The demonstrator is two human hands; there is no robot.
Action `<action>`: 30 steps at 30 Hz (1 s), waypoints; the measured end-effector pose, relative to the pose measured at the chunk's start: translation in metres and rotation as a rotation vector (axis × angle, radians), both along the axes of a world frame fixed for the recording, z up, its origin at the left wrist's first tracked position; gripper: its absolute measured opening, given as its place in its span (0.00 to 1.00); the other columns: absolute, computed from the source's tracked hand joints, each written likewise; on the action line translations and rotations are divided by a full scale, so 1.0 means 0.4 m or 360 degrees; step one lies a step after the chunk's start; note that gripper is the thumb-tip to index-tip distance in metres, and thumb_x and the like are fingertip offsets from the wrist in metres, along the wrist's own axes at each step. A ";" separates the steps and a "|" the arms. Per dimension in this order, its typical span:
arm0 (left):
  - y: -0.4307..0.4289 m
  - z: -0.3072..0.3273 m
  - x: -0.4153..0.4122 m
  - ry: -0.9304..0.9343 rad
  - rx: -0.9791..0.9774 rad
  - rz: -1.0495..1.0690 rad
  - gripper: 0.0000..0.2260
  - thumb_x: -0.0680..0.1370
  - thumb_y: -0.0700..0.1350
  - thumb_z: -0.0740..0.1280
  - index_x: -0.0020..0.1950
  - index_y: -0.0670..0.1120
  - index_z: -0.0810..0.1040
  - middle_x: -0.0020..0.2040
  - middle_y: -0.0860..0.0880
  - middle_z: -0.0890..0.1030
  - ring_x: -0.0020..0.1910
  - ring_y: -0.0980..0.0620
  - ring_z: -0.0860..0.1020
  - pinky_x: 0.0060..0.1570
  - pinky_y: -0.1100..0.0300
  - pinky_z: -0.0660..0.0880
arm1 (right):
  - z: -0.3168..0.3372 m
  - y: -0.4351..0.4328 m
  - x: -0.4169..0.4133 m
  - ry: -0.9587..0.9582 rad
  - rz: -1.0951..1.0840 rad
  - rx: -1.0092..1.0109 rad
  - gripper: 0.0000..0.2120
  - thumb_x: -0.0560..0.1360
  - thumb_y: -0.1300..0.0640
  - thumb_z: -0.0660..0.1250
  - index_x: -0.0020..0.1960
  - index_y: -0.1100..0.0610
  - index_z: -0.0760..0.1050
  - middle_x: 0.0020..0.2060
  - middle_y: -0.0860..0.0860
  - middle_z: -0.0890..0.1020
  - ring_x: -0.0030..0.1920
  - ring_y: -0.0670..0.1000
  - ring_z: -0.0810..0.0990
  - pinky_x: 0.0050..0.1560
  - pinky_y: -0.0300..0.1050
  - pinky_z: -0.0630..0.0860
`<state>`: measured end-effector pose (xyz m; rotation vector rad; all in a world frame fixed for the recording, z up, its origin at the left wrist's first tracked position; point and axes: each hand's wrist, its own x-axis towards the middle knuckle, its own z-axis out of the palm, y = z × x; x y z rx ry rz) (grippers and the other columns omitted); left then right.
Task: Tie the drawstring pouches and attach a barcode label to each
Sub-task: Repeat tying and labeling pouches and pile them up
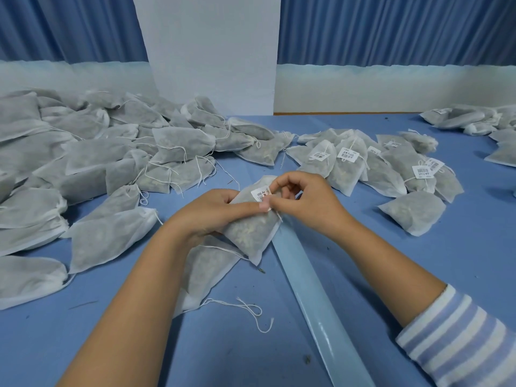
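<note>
Left hand (212,210) – grips the held pouch (251,233) from its left side, thumb laid across the front.
Right hand (304,202) – fingers curled, pinching the right edge of the barcode label (261,193) against the pouch's neck; a short string end pokes out below the thumb.

Held pouch: white gauzy fabric, lifted just over the bench (391,261) at centre, neck pointing away. Grey-green dried matter shows through the cloth.

Second pouch (206,269): flat on the bench under the left forearm, partly hidden by it. Same fill; its loose drawstring (251,311) trails toward the near edge.

Pale blue strip (312,297): runs diagonally along the bench from under the held pouch to the bottom edge, between the two forearms.

Unlabelled heap (83,163): many filled pouches stacked on the left, strings hanging free, no labels visible.

Labelled group (377,169): pouches beyond the right hand, several carrying white barcode labels at the neck; the print is too small to read.

Far pile (474,118): more pouches at the right rear corner.

Striped sleeve (458,339): blue and white, pushed up the right forearm.

Behind the bench: blue curtain (391,29), white pillar (209,51).
</note>
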<state>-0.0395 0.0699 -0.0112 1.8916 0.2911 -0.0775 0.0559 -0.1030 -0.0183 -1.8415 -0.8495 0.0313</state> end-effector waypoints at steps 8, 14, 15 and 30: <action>-0.018 -0.010 0.025 -0.0078 -0.0034 0.0360 0.17 0.78 0.60 0.67 0.49 0.47 0.85 0.48 0.48 0.87 0.53 0.45 0.83 0.62 0.46 0.76 | -0.013 0.006 0.004 -0.0056 -0.0138 -0.0010 0.21 0.69 0.50 0.77 0.60 0.48 0.75 0.45 0.46 0.76 0.38 0.42 0.72 0.42 0.30 0.71; -0.028 0.001 0.027 -0.0249 -0.0441 0.0429 0.10 0.79 0.51 0.68 0.46 0.47 0.85 0.46 0.47 0.87 0.46 0.48 0.83 0.46 0.58 0.78 | 0.002 0.003 0.003 0.0678 0.0091 0.0012 0.12 0.74 0.45 0.71 0.49 0.53 0.82 0.37 0.44 0.81 0.37 0.43 0.76 0.40 0.38 0.73; -0.030 0.001 0.026 -0.0269 -0.0490 0.0422 0.09 0.79 0.50 0.68 0.47 0.46 0.85 0.46 0.46 0.86 0.45 0.49 0.82 0.45 0.59 0.77 | 0.001 0.002 0.002 0.0728 0.0134 0.0059 0.11 0.74 0.46 0.71 0.48 0.54 0.83 0.39 0.47 0.81 0.40 0.45 0.77 0.42 0.40 0.72; -0.056 -0.022 0.046 -0.0413 -0.0413 0.0646 0.14 0.80 0.53 0.67 0.44 0.44 0.84 0.45 0.45 0.86 0.43 0.49 0.82 0.49 0.53 0.78 | 0.013 0.011 -0.020 0.0591 0.0079 0.0131 0.14 0.74 0.51 0.72 0.58 0.51 0.76 0.46 0.55 0.84 0.45 0.50 0.81 0.47 0.53 0.77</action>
